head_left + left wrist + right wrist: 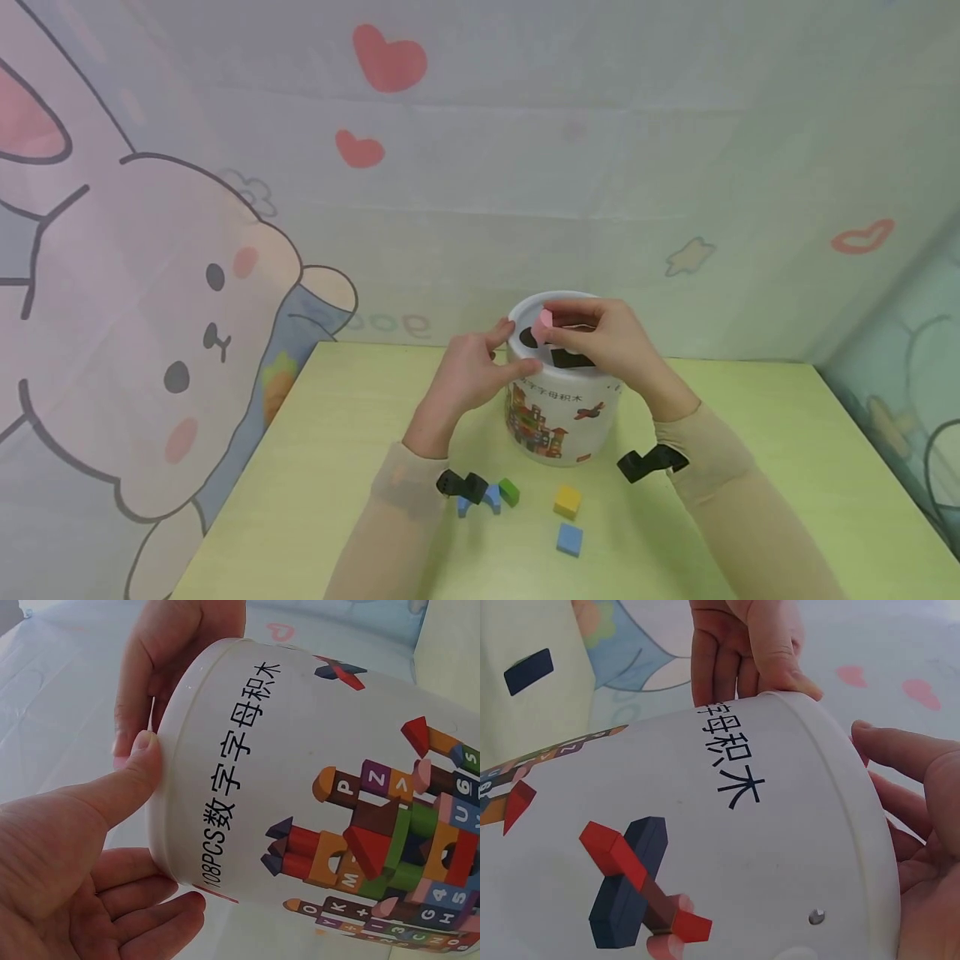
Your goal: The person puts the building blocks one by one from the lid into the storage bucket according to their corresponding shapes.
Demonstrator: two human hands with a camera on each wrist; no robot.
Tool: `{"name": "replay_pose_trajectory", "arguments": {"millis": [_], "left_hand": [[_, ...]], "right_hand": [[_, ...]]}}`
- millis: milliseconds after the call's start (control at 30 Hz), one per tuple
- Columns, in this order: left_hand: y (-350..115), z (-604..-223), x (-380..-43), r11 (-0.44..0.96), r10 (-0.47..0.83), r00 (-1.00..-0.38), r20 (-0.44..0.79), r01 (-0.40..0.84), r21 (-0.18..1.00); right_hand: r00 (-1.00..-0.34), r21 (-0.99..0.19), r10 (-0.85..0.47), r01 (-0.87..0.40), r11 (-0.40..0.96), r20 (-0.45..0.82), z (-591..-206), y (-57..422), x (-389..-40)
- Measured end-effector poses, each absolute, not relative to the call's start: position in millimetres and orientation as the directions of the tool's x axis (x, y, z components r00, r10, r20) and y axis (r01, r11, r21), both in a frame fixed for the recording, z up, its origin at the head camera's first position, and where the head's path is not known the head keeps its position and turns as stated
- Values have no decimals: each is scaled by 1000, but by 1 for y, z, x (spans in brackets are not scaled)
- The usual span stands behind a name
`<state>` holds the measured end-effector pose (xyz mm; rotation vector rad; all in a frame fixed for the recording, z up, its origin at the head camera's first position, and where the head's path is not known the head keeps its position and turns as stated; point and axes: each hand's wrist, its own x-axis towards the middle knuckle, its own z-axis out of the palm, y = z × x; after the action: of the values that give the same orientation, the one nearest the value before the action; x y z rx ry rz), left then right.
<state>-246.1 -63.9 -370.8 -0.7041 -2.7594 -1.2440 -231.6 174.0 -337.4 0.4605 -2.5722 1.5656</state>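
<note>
A white bucket (564,417) printed with toy blocks stands upright on the table, its lid pierced by dark shaped holes. My left hand (468,371) steadies it at the left rim, thumb on the near lid edge and fingers around the side. Over the lid, my right hand (611,337) pinches a pink block (543,325) between thumb and fingers, close to a dark hole. The left wrist view shows the left thumb (131,776) against the bucket's rim. In the right wrist view the rim hides most of the pink block from sight.
On the yellow-green table (712,533), in front of the bucket, lie a yellow block (567,502), a blue square block (570,539), a green block (509,492) and a blue arch-like block (492,498), partly hidden by the left wrist strap. Behind hangs a printed cloth (525,208).
</note>
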Motion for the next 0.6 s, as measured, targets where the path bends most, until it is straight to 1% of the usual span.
{"name": "replay_pose_trajectory", "arguments": {"millis": [167, 467, 600], "left_hand": [[-63, -369, -246, 572, 399, -890, 220, 429, 699], [-63, -368, -246, 563, 413, -882, 227, 443, 697], [-62, -368, -246, 555, 414, -879, 235, 449, 701]], "right_hand": [[-947, -844, -202, -315, 434, 250, -337, 171, -237], [-954, -830, -171, -299, 471, 246, -340, 163, -242], [-949, -815, -187, -314, 487, 254, -340, 162, -243]]}}
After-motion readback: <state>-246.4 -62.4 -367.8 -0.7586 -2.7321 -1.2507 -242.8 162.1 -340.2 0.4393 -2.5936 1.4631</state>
